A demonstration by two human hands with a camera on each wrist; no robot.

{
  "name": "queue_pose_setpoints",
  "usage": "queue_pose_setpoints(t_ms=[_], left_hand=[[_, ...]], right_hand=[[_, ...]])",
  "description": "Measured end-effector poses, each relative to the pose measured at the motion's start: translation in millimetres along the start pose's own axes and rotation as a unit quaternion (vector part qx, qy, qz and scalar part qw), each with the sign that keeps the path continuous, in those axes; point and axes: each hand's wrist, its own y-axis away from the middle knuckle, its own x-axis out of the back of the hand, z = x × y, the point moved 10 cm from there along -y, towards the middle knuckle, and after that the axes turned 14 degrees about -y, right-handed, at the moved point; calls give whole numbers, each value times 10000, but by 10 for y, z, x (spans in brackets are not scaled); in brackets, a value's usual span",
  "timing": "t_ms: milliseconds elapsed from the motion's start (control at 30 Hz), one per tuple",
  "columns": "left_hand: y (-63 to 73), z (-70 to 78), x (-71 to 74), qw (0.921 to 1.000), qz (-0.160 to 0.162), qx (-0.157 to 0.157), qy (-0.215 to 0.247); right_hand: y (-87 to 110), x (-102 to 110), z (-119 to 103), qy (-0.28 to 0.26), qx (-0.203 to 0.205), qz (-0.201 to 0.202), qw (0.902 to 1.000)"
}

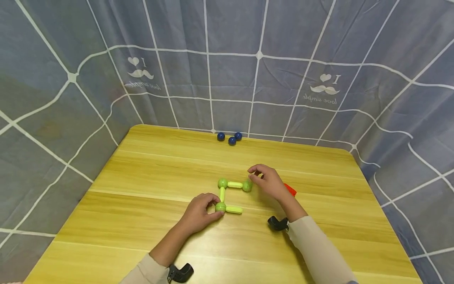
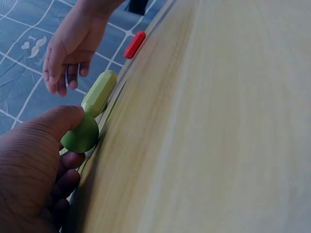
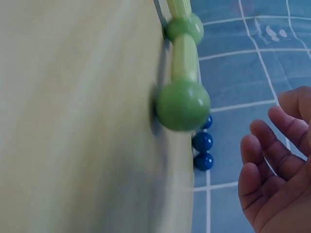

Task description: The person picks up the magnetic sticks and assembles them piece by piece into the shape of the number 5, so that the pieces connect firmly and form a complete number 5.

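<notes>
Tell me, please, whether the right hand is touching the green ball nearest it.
Apart: the right wrist view shows curtain between right hand and green ball.

Yellowish wood-grain tbl (image 1: pixel 142 165); 3 dk-blue balls (image 1: pixel 232 141) sat grouped nr its far edge, approx. ctr. A red pc. (image 1: pixel 291 190), partly hidden, lay R of ctr. Behind + both sides hung a grey-blue curtain (image 1: pixel 230 75) w/ white grid lines & moustache prints (image 1: pixel 324 90) far L and R, lettering reversed.
</notes>
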Motion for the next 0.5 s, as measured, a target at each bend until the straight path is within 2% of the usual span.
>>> queue_pose_setpoints(t_ms=[233, 500], left_hand=[[-2, 21, 0, 10000, 25, -8, -28], [7, 6, 10, 10000, 37, -36, -63]], right_hand=[[-357, 164, 90, -30, -405, -16, 9992], [-811, 152, 194, 108, -649, -184, 9977]])
